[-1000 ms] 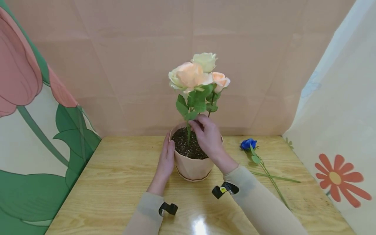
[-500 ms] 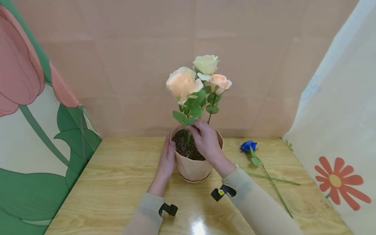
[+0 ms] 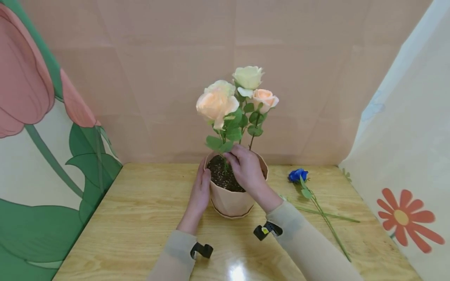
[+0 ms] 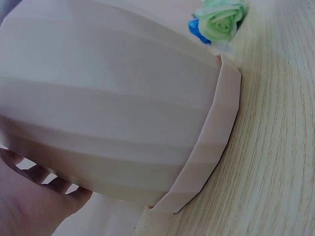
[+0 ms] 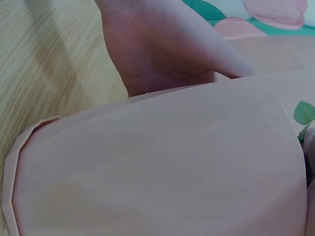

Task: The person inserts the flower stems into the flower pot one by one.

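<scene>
A pale pink flower pot full of dark soil stands in its saucer. My right hand pinches the stem of a large peach rose, just under its lower leaves, low over the soil. Against the pot's left side lies my left hand, fingers extended along the wall near the rim; the right wrist view shows its palm beside the pot. Behind the held rose, a cream rose and a smaller peach rose rise from the pot. My right hand hides part of the soil and their stem bases.
On the wooden table, a blue rose lies to the right, its stem crossing another green stem. A pale green rose shows beyond the pot in the left wrist view. Printed cloths hang behind and at both sides.
The held peach rose has come down and leftward, apart from the cream rose behind it. My right hand has sunk slightly with its stem. The left hand stays against the pot.
</scene>
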`<state>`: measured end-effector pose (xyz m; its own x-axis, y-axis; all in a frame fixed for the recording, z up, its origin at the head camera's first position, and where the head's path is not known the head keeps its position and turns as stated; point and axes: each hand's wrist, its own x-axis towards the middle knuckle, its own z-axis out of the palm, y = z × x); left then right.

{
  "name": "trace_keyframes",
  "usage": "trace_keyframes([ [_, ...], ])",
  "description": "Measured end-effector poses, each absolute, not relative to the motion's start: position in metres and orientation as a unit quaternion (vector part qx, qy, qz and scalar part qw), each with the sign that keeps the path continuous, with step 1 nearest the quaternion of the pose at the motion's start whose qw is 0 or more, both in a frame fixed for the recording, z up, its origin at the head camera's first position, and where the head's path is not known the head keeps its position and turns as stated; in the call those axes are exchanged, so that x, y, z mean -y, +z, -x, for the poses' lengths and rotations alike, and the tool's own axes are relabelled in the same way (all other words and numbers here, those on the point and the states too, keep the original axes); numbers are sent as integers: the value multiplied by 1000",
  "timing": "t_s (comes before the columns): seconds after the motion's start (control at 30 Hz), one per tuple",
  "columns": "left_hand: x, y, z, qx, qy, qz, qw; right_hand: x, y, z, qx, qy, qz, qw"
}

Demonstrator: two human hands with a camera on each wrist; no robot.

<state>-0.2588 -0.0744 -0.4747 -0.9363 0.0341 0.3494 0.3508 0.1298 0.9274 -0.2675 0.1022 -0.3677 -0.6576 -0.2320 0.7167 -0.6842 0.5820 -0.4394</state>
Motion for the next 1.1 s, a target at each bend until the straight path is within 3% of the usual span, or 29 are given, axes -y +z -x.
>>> trace_keyframes([
  [0.37,75,-476,261,737,-651,129,126,-100,-370,269,859,312,-263,310],
  [1.1,76,-478,261,734,-655,131,123,-100,-370,268,866,356,-228,268],
])
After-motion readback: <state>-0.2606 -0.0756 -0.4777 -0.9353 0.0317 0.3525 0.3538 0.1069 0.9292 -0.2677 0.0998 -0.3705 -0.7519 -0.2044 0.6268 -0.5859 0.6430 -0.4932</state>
